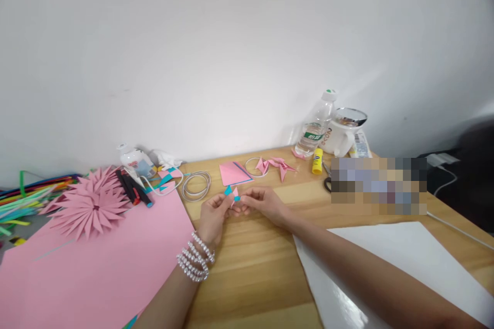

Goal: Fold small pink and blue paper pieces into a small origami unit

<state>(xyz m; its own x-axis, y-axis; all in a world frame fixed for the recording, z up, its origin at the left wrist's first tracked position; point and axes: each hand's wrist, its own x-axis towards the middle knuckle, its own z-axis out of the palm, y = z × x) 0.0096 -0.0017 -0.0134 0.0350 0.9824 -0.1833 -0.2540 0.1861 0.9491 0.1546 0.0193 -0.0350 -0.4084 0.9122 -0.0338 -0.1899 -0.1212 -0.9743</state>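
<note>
Both my hands meet over the middle of the wooden table (247, 267). My left hand (213, 216), with pearl bracelets on the wrist, pinches a small folded paper piece (232, 194) that is blue on one side and pink on the other. My right hand (261, 202) grips the same piece from the right with closed fingertips. The piece is held just above the tabletop.
A large pink sheet (96, 272) with a pink paper flower (89, 204) lies at left, beside black markers (133, 190) and colored strips. Wire rings (196, 185), a pink square (233, 172), folded pink shapes (276, 165), a glue stick (317, 161), water bottle (317, 124), mug (343, 131) and white sheet (386, 262) surround.
</note>
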